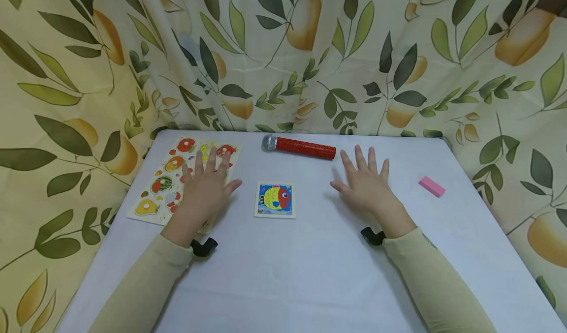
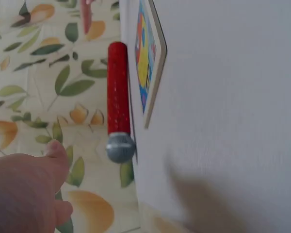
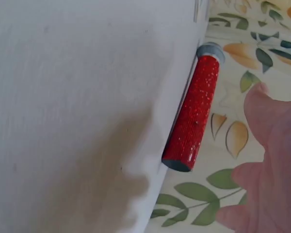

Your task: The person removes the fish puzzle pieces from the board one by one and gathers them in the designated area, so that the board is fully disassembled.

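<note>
My left hand (image 1: 204, 190) is spread with straight fingers over a fruit picture board (image 1: 148, 218), hiding part of it; whether it touches the board I cannot tell. On the other side, my right hand (image 1: 369, 190) has its fingers spread above the white table and holds nothing. A small square fish puzzle (image 1: 274, 200) lies flat between the hands. Behind it lies a red glittery microphone (image 1: 305, 147) with a silver head, its plain end nearest the right fingertips. In the right wrist view the microphone (image 3: 194, 111) is apart from the thumb.
A pink rectangular block (image 1: 431, 186) lies on the table to the right of my right hand. The white-covered table (image 1: 288, 284) ends at the back against a leaf-and-fruit patterned curtain (image 1: 283, 77). Black wrist straps or mounts (image 1: 204, 247) stick out beside both cuffs.
</note>
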